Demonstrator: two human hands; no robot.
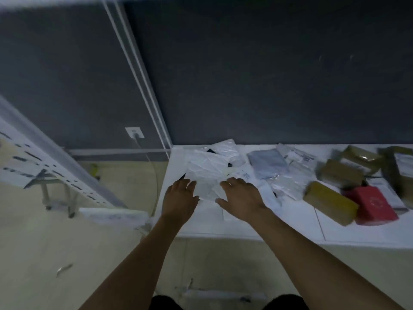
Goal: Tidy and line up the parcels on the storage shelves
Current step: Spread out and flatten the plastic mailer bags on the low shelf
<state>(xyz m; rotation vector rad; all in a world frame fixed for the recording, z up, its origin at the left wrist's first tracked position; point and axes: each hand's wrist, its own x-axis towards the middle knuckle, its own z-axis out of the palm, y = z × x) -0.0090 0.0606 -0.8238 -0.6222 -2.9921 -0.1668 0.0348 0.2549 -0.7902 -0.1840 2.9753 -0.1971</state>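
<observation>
Several brown parcels, blurred, rightmost cropped

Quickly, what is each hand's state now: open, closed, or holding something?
Left hand: open, fingers touching the white plastic parcels.
Right hand: open, resting flat on them.

1. Under the left hand and right hand: near edge of the crumpled white parcel, covered from sight.
2. Beneath that parcel, beyond the left fingertips: something dark, only corners showing, too little to identify.
3. Just beyond the right hand: label, print too small and smeared to read.
4. Far right of the right hand: brown boxes blurred by motion, outermost box cut off by the frame edge.
5. Well left of the left hand: perforated rack, smeared, cut off at the frame edge.
6. Behind both hands: forearms cut off at the bottom edge.
</observation>
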